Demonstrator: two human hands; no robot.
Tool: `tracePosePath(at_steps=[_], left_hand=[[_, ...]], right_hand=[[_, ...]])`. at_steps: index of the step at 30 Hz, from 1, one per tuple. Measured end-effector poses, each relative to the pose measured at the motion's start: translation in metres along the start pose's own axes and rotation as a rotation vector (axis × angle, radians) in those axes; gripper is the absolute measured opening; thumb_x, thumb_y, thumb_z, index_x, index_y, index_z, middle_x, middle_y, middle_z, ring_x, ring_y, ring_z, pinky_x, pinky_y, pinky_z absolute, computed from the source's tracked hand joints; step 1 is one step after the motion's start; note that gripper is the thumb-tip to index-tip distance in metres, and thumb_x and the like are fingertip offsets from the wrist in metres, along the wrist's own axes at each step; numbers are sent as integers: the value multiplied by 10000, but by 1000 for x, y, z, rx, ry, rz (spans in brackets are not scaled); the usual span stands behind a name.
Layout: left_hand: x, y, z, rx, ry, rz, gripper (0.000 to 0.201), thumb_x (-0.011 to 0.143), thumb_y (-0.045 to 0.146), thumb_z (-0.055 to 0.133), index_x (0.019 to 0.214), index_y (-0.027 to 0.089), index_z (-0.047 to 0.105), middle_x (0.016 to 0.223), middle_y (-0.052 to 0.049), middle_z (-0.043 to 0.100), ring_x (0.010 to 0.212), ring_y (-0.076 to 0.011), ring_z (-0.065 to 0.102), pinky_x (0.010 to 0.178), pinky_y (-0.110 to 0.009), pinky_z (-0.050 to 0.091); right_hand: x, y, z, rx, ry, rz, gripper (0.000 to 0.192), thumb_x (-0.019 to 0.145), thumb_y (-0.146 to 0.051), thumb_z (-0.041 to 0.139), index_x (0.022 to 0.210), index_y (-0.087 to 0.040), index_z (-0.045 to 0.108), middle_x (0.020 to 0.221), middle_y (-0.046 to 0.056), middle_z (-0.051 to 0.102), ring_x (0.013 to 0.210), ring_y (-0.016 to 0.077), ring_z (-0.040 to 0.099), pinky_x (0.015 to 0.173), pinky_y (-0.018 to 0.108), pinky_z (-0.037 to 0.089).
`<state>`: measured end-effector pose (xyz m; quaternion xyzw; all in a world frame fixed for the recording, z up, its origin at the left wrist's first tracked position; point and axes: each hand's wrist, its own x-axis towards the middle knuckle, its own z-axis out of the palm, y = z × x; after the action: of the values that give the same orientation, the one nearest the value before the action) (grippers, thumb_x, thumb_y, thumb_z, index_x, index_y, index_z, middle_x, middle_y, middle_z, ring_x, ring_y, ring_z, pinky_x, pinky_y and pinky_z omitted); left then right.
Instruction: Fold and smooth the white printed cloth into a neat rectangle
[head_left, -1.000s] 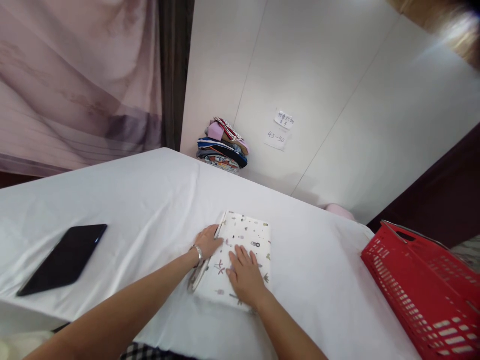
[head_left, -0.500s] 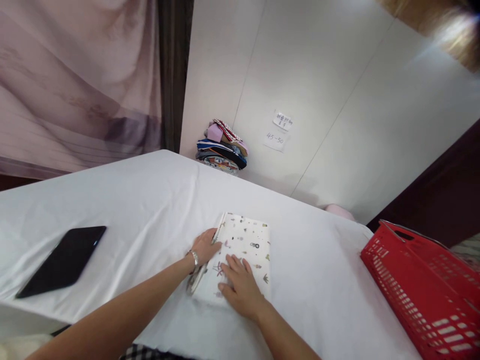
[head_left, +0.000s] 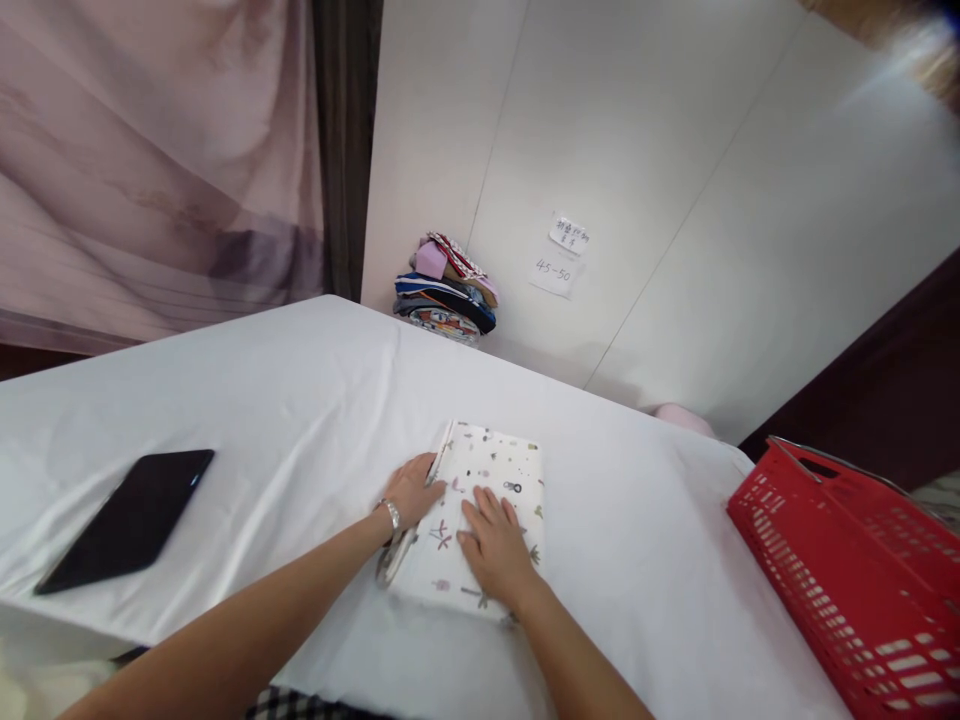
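A neatly folded white cloth [head_left: 457, 570], printed with small plants and figures, lies on the white-covered table in front of me. My left hand [head_left: 411, 492], with a bracelet at the wrist, grips its left edge where the layers show; the thumb rests on top and the other fingers are partly hidden at the side. Flat on the upper face of the cloth, right of the middle, is my right hand [head_left: 495, 545], its fingers stretched out and holding nothing.
A black tablet-like slab [head_left: 127, 520] lies on the table [head_left: 300, 390] at the left. On the right stands a red plastic basket [head_left: 840, 560] with a metal handle. Several folded fabrics are stacked [head_left: 446, 290] at the far edge by the wall, below paper notes [head_left: 555, 270].
My right hand has slid a little to the right and away from me across the cloth. The left hand keeps its place at the cloth's left edge.
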<state>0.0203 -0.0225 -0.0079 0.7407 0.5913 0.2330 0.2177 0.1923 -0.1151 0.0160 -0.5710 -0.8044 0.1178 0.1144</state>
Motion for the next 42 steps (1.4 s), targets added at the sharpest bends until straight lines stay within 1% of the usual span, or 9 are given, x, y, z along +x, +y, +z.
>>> tracePosePath(at_steps=[3,9,13,18,21,26,33,38,42], left_hand=[[1,-1,1,9,4,-9,479,734,319,437,1190,170,437,1199,-70,514,1124,-212,441,954,-332,302],[1,0,1,9,-4,-14,478,738,311,430,1192,159,435,1220,-78,501,1140,-214,428,966,-336,287],[0,1,-1,15,-9,-13,481,740,314,426,1199,169,428,1219,-76,502,1137,-214,430,966,-342,286],[-1,1,-1,17,-7,-10,482,737,305,424,1194,152,435,1213,-85,504,1127,-218,436,961,-345,295],[0,2,-2,15,-10,-4,486,737,300,426,1196,143,434,1207,-87,508,1118,-215,442,959,-337,299],[0,2,-1,19,-15,-27,488,741,302,429,1207,158,421,1228,-82,497,1141,-215,425,972,-340,284],[0,2,-1,25,-2,-2,464,741,288,428,1185,154,441,1201,-80,517,1109,-210,452,957,-334,303],[0,1,0,20,8,-2,464,741,293,429,1186,163,443,1197,-73,520,1112,-210,450,950,-335,309],[1,0,1,19,13,-3,468,738,297,423,1187,164,443,1178,-75,531,1105,-215,456,943,-342,314]], right_hand=[[-2,-5,-1,44,-36,4,446,872,-348,364,1297,-211,364,1425,60,225,1314,209,147,1059,430,81],[-11,-18,-5,233,-162,-123,496,841,-440,430,1300,-264,364,1418,27,244,1310,188,168,1058,426,78],[-9,-19,-7,247,-127,-107,432,844,-365,437,1266,-273,410,1396,25,300,1294,179,218,1049,425,105],[-4,-20,-8,198,-84,-78,425,838,-331,444,1259,-272,415,1400,22,292,1301,182,194,1047,424,95],[-6,-21,-7,228,-95,-70,432,837,-345,451,1260,-268,418,1404,27,283,1302,179,191,1051,421,80],[-11,-17,-6,316,-169,-103,446,835,-417,454,1259,-284,418,1396,11,301,1300,164,200,1058,416,64],[-4,-15,-5,117,-52,-55,414,861,-378,399,1256,-254,409,1416,28,257,1308,183,166,1055,412,71],[-4,-18,-3,66,-55,-61,423,887,-382,329,1283,-239,368,1418,42,251,1314,195,145,1054,422,63],[-9,-22,-2,83,-66,-69,414,877,-361,353,1277,-252,366,1418,32,250,1312,198,148,1049,421,85]])
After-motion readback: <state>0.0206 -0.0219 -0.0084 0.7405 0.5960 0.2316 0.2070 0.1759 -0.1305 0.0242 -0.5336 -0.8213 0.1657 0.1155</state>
